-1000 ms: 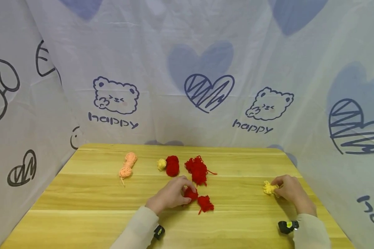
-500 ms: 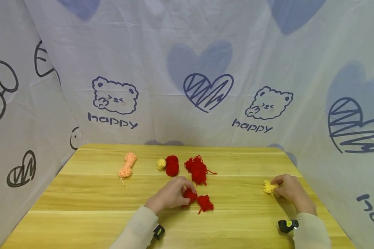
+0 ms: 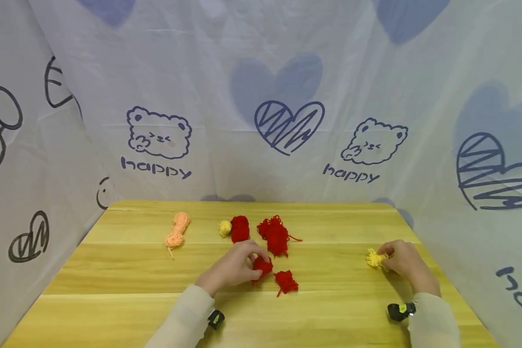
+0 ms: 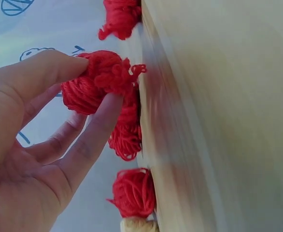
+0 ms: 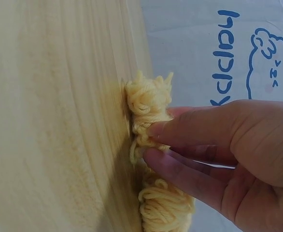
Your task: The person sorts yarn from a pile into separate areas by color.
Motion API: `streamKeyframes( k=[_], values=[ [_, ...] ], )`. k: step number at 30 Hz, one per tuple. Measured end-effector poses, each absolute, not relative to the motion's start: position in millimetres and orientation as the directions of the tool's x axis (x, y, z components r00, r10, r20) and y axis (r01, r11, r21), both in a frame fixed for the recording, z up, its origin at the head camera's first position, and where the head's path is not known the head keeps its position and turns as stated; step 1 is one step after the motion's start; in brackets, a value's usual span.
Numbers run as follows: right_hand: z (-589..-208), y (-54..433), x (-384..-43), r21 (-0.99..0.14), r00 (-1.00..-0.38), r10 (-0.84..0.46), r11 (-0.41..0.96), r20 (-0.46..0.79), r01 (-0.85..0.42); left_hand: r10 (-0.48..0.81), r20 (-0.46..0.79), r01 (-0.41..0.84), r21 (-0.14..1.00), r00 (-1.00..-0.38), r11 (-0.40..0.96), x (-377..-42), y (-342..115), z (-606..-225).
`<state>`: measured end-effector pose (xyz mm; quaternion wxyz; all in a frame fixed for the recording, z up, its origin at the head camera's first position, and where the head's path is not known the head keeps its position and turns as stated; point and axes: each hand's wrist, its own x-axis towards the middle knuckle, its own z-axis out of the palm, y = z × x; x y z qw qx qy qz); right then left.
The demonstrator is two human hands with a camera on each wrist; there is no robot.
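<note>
My left hand (image 3: 232,266) pinches a small red yarn ball (image 4: 95,82) between thumb and fingers, near the middle of the table. Just right of it lies a smaller red yarn bundle (image 3: 286,282), apart from the fingers. Over on the right side, my right hand (image 3: 405,263) pinches a yellow yarn bundle (image 5: 148,116) around its narrow middle; loops stick out at both ends in the right wrist view. The fingers cover part of that bundle, and its far end is hidden in the head view.
Toward the back of the wooden table (image 3: 126,270) lie a peach yarn skein (image 3: 178,230), a small yellow yarn ball (image 3: 224,228) touching a red skein (image 3: 240,228), and a loose, loopy red yarn bundle (image 3: 275,235). A printed cloth (image 3: 226,145) hangs behind and along the sides.
My left hand has shifted slightly left and away from me with the red yarn ball, widening the gap to the smaller red bundle. The right hand keeps its hold, almost still.
</note>
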<state>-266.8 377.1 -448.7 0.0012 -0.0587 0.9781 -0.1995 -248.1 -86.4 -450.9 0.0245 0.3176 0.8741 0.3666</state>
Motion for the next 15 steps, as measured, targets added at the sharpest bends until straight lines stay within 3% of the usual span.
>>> streamKeyframes(
  k=[15],
  values=[
    [-449.0,377.2,-267.3,-0.388,-0.995,-0.097,0.917,0.003,-0.091,0.549,0.214,0.549,0.611,-0.808,0.570,-244.2,-124.6,-443.3]
  ],
)
